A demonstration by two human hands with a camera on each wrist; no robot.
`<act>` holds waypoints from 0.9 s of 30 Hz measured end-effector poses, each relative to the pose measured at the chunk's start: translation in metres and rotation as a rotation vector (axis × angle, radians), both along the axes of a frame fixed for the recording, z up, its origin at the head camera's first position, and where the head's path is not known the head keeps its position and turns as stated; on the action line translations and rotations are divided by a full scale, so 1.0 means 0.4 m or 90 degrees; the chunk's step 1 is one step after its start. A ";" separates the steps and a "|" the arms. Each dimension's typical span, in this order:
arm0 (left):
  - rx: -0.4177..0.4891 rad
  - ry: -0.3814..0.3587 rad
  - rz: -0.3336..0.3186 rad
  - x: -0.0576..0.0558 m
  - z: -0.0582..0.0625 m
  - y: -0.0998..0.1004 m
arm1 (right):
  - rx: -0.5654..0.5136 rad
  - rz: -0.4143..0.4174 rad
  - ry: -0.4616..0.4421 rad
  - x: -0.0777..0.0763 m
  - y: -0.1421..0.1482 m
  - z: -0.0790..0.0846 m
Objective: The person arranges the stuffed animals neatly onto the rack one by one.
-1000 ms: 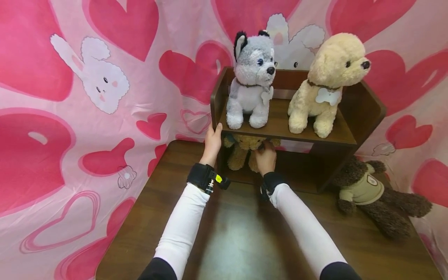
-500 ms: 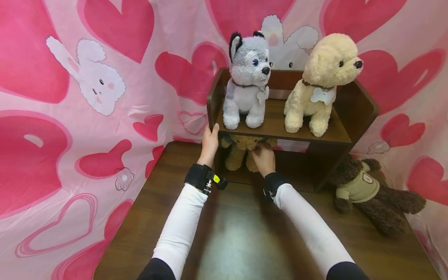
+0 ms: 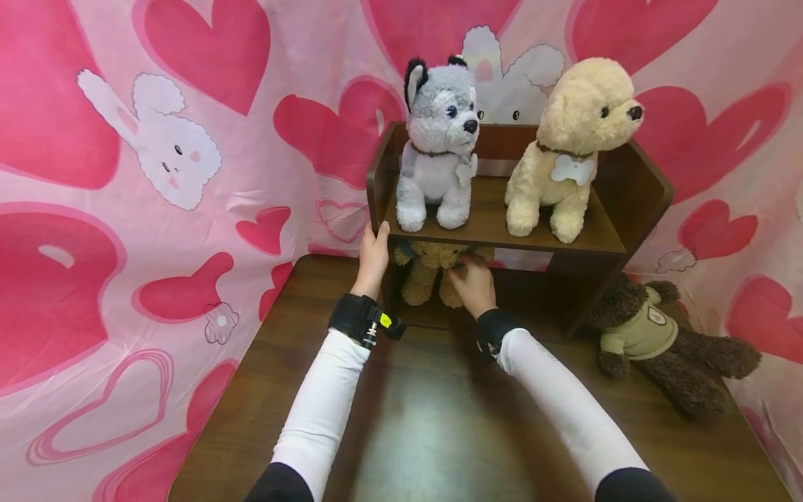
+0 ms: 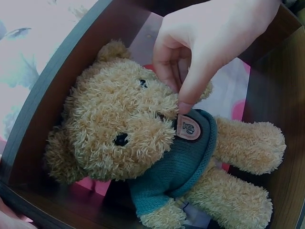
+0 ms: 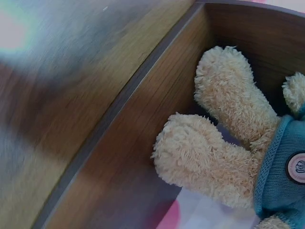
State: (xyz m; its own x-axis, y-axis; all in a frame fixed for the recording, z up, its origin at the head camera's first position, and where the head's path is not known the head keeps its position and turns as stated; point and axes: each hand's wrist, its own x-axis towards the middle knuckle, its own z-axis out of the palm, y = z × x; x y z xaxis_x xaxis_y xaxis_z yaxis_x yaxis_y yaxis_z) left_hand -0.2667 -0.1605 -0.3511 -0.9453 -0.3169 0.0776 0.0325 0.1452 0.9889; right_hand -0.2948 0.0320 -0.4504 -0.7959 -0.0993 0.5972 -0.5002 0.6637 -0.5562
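Note:
A tan teddy bear (image 4: pixel 105 109) in a teal knitted shirt sits in the lower compartment of a dark brown wooden shelf (image 3: pixel 489 217). My right hand (image 3: pixel 475 286) reaches in under the upper board and pinches at the bear's chin. In the left wrist view, the thumb and fingertips of that right hand (image 4: pixel 209 43) meet beside the muzzle, just above the shirt's round patch (image 4: pixel 188 128). My left hand (image 3: pixel 373 258) grips the shelf's left side panel, thumb on its front edge. The right wrist view shows the bear's legs (image 5: pixel 200 157); that hand is out of frame there.
On the upper board sit a grey-and-white husky plush (image 3: pixel 436 153) and a cream dog plush (image 3: pixel 564 146) with a bone tag. A dark brown bear (image 3: pixel 652 335) lies on the wooden table (image 3: pixel 401 432) right of the shelf. A pink heart-print cloth (image 3: pixel 176 265) hangs behind.
The head view has shifted slightly. My right wrist has turned a little, its fingers now pointing more to the left at the bear's chin. My left hand stays on the side panel.

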 end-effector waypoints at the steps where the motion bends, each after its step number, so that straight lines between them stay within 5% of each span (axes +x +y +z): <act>1: 0.002 0.001 -0.001 0.000 0.000 0.000 | 0.012 0.005 -0.003 0.002 0.001 0.001; 9: -0.001 -0.021 -0.004 0.000 -0.001 -0.002 | 0.076 0.056 -0.086 0.013 0.009 0.000; 18: -0.016 0.005 -0.001 -0.002 -0.003 -0.002 | 0.153 0.092 -0.169 0.015 0.021 -0.013; 27: -0.015 -0.002 -0.001 -0.003 -0.005 -0.003 | 0.233 0.106 -0.195 0.027 0.027 -0.008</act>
